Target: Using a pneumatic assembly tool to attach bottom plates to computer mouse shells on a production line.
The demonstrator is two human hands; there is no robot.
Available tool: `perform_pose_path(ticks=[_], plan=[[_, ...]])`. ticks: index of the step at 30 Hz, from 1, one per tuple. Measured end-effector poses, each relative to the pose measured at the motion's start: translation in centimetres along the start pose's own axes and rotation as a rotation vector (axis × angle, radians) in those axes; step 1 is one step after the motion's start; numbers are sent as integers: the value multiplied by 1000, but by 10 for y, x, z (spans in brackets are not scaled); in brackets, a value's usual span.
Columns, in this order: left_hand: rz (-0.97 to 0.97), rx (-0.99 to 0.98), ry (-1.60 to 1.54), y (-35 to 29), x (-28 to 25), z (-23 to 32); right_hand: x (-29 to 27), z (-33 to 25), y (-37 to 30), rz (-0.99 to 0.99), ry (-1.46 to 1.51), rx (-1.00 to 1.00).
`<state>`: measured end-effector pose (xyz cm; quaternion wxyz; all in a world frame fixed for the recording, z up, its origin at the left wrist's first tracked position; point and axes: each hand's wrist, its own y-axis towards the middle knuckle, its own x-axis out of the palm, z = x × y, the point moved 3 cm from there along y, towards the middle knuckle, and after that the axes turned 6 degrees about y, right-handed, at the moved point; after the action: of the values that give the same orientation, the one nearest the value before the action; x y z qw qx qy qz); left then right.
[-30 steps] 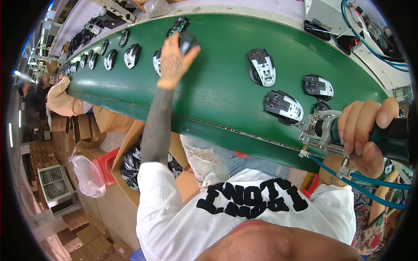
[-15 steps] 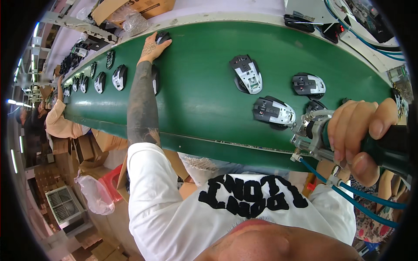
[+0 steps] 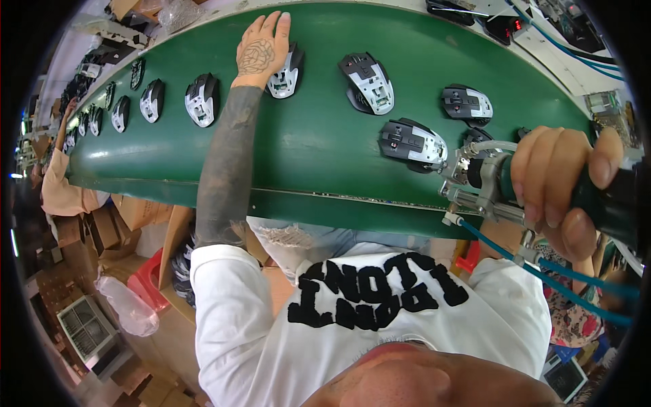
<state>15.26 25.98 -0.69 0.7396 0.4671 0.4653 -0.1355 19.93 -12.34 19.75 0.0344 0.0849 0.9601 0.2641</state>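
Observation:
My left hand (image 3: 261,54) is stretched out toward the far side of the green work surface, palm down with its fingers straight. Beside and partly under it lies an opened computer mouse (image 3: 290,78), its dark shell and pale inner part showing. My right hand (image 3: 559,180) wraps round a dark green air-powered screwdriver (image 3: 491,180) with metal fittings and blue hoses. By the tool's metal end lie an opened mouse (image 3: 415,144) and another mouse (image 3: 476,140), partly hidden by the tool. Two more opened mice, one in the middle (image 3: 369,83) and one farther right (image 3: 468,104), lie beyond.
Several opened mice, such as one nearby (image 3: 202,100), form a row to the left. A box of dark parts (image 3: 182,261) and a red plastic item (image 3: 148,281) are below the surface. At the far right stands a device with a red display (image 3: 505,27). Another person (image 3: 64,183) works at far left.
My left hand had its fingers round a dark mouse near the far edge; now they are straight and off it. My right hand keeps its grip on the screwdriver. The whole view has shifted.

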Motion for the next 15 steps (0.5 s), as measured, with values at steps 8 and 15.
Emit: perform_pose_path(ticks=[8,15], plan=[[-385,242,-161,-121,-91,54,10,4,-14,105,123,-64],[-423,-939,-2500,-211,-127,135,14,3,-12,101,297,-275]])
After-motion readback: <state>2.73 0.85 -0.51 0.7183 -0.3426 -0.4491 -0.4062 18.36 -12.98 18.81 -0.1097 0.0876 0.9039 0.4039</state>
